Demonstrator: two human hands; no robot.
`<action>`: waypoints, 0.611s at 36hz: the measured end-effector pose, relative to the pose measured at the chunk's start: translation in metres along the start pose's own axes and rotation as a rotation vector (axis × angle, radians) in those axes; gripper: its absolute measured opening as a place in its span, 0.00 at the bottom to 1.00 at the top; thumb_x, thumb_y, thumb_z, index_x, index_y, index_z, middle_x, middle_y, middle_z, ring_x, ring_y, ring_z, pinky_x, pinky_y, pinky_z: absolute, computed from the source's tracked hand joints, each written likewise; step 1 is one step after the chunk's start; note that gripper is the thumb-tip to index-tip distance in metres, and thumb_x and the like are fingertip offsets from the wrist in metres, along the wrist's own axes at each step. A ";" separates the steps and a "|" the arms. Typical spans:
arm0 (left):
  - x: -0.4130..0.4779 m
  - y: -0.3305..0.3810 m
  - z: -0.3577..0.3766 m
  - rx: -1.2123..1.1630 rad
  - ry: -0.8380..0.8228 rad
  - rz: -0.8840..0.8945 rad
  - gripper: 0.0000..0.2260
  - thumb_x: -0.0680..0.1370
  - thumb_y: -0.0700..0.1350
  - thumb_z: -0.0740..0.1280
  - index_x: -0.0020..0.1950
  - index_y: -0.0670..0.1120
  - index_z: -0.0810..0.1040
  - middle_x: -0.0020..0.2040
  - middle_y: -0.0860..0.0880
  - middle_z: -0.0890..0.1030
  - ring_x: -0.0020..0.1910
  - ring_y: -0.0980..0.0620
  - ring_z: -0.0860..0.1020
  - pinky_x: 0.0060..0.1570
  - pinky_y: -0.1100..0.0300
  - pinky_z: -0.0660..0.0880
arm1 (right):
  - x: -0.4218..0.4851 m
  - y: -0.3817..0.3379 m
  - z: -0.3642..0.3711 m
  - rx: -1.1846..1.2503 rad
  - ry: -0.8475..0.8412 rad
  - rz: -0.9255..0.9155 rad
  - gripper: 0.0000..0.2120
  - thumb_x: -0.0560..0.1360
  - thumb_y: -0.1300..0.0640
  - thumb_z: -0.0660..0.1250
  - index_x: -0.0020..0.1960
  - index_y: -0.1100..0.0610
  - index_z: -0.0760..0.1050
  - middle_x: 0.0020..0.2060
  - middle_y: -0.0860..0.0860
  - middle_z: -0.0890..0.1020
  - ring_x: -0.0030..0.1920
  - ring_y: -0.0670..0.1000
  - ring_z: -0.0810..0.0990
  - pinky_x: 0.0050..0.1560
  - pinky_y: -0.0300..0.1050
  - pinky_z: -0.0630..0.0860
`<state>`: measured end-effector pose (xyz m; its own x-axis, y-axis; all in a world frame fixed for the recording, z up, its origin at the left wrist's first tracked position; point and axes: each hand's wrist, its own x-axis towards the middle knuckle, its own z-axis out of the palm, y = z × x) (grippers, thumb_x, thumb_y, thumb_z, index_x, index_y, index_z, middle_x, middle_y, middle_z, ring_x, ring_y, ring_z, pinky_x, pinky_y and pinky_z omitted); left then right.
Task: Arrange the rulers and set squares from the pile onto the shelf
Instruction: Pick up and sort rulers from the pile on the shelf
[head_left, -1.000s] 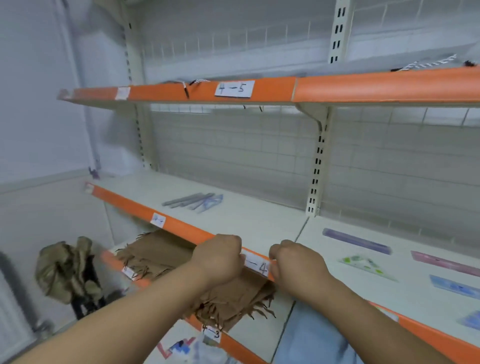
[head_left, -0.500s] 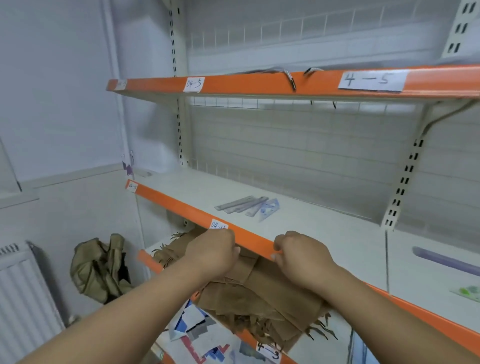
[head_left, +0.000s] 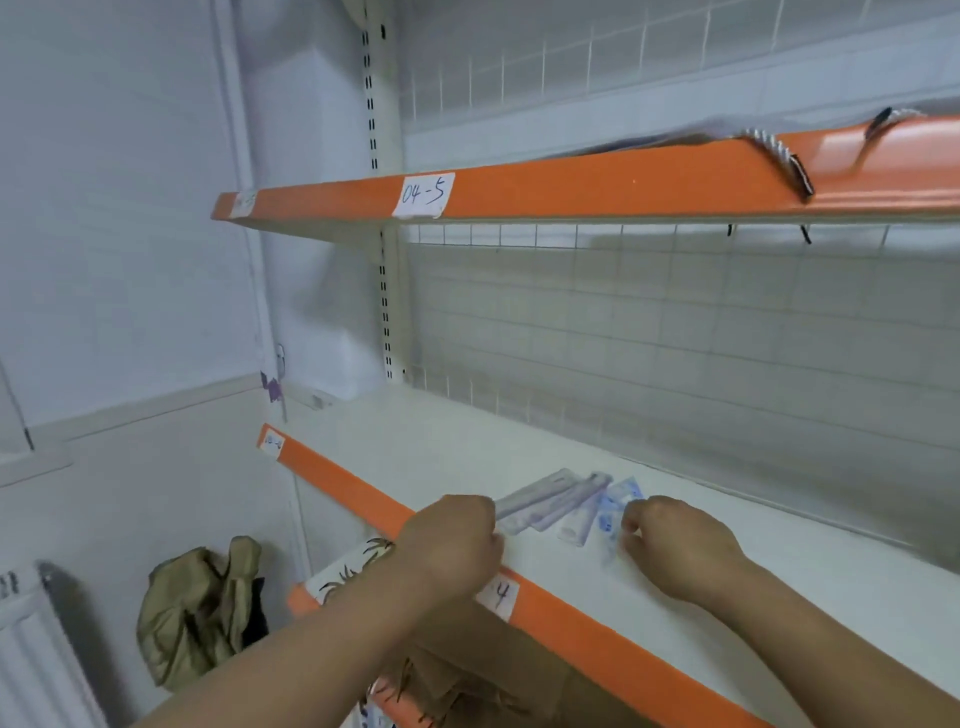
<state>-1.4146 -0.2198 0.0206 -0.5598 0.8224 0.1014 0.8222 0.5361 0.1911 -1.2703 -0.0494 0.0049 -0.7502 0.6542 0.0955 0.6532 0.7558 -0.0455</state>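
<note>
A small pile of rulers (head_left: 545, 501) and a blue set square (head_left: 615, 506) lies on the white middle shelf (head_left: 727, 525), close to its orange front lip. My left hand (head_left: 452, 540) is curled into a fist over the lip, at the near ends of the rulers, and nothing shows in it. My right hand (head_left: 675, 545) rests on the shelf just right of the pile. Its curled fingertips pinch the right edge of the set square. The rulers are pale grey and purple, fanned side by side.
An orange-edged upper shelf (head_left: 571, 187) labelled 04-5 hangs overhead, with a striped cord over its lip. Brown fringed cloth (head_left: 467, 670) lies on the shelf below. An olive bag (head_left: 197, 608) sits on the floor by a white radiator (head_left: 31, 660).
The view has swung left along the shelf. Both hands have moved from the orange lip up to the pile, the right one now on the shelf at the set square.
</note>
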 end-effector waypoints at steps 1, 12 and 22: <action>0.012 -0.001 0.001 -0.002 0.002 0.003 0.11 0.82 0.48 0.57 0.57 0.45 0.75 0.55 0.48 0.79 0.54 0.50 0.77 0.43 0.62 0.69 | 0.011 0.003 0.002 0.000 -0.003 0.016 0.12 0.79 0.53 0.57 0.57 0.52 0.76 0.53 0.49 0.79 0.53 0.50 0.78 0.43 0.40 0.69; 0.079 0.005 0.015 -0.022 -0.070 0.107 0.12 0.81 0.50 0.58 0.56 0.45 0.75 0.56 0.47 0.78 0.54 0.48 0.77 0.49 0.59 0.72 | 0.062 0.005 0.024 -0.064 -0.009 0.002 0.11 0.77 0.54 0.59 0.56 0.56 0.74 0.56 0.53 0.75 0.57 0.53 0.76 0.48 0.41 0.71; 0.115 0.006 0.025 0.007 -0.094 0.211 0.11 0.81 0.50 0.58 0.57 0.47 0.76 0.58 0.48 0.79 0.58 0.47 0.77 0.50 0.60 0.72 | 0.090 -0.024 0.039 -0.354 -0.095 -0.074 0.22 0.80 0.53 0.56 0.71 0.62 0.60 0.66 0.59 0.69 0.66 0.58 0.68 0.61 0.51 0.66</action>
<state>-1.4713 -0.1168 0.0092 -0.3639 0.9303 0.0470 0.9208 0.3516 0.1689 -1.3579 -0.0076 -0.0243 -0.7917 0.6108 -0.0076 0.5796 0.7551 0.3064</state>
